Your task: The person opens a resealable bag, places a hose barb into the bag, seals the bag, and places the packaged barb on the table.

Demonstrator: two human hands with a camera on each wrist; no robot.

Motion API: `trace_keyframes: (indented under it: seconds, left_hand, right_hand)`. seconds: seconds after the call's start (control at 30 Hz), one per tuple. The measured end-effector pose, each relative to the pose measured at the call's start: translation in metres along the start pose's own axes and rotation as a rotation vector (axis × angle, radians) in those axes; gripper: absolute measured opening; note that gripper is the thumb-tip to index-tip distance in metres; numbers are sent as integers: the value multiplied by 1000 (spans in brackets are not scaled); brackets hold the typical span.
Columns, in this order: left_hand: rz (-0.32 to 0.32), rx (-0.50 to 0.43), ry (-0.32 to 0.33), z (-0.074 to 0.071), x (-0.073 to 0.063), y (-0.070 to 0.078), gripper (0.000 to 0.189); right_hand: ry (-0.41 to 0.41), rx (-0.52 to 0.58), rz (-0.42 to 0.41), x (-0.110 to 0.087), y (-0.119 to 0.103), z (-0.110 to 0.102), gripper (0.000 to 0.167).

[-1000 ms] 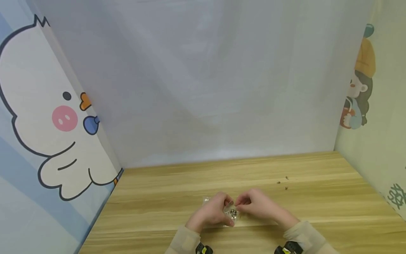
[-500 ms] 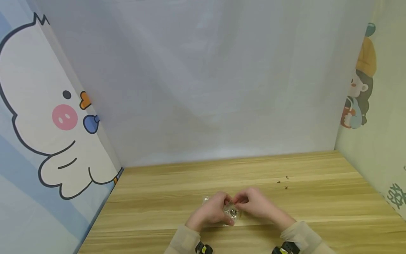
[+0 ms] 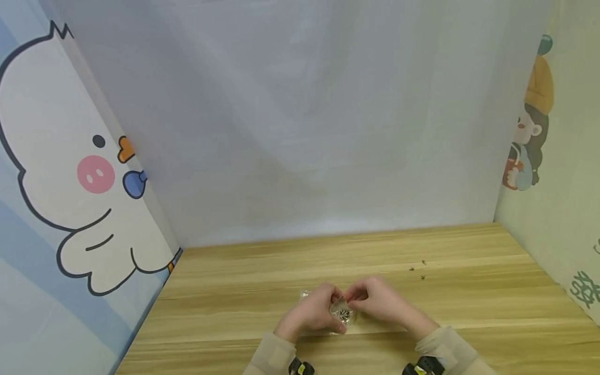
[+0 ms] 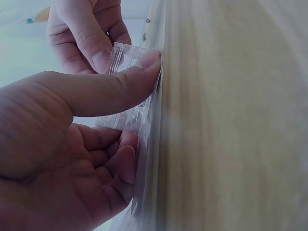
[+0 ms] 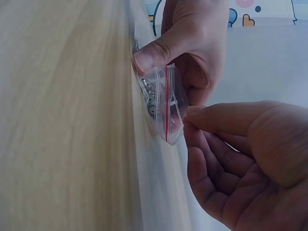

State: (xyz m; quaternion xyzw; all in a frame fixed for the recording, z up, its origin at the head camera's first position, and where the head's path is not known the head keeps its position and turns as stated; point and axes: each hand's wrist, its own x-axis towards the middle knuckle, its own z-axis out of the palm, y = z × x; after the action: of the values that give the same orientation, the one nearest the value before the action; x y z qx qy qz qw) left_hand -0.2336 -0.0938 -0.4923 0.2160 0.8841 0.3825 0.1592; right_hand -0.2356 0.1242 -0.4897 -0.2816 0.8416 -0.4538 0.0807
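Note:
A small clear zip-lock bag (image 5: 168, 110) with a red line along its seal holds several small shiny metal pieces (image 3: 345, 315). My left hand (image 3: 313, 312) grips this bag low over the table, its thumb pressed on the plastic. At the bag's mouth, my right hand (image 3: 382, 299) pinches the edge with thumb and index finger, as the right wrist view shows. The right hand's other fingers are curled in. More clear plastic (image 3: 304, 294) shows beyond the left hand, partly hidden by it.
Three tiny dark metal pieces (image 3: 423, 277) lie apart on the wood-grain table (image 3: 234, 291), beyond the right hand. A pale curtain (image 3: 328, 130) hangs along the table's far edge. Printed cartoon panels stand at the left (image 3: 56, 130) and right (image 3: 562, 182).
My right hand's fingertips have shifted slightly left and away from me along the bag's mouth. The left hand keeps its grip, and the loose pieces on the table stay put.

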Motion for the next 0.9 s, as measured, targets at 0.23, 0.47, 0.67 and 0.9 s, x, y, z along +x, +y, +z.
trace_keyframes:
  seconds: [0.23, 0.47, 0.67, 0.9]
  left_hand:
    - [2, 7, 3, 1, 0, -1, 59]
    - [3, 10, 10, 1, 0, -2, 59]
    - [6, 5, 11, 1, 0, -2, 59]
    - [24, 3, 16, 2, -1, -2, 59]
  right_hand:
    - [-10, 3, -6, -1, -1, -2, 12]
    - [-32, 5, -13, -1, 1, -2, 13]
    - [-62, 32, -18, -1, 4, -5, 13]
    - [-59, 37, -1, -5, 9, -16, 14]
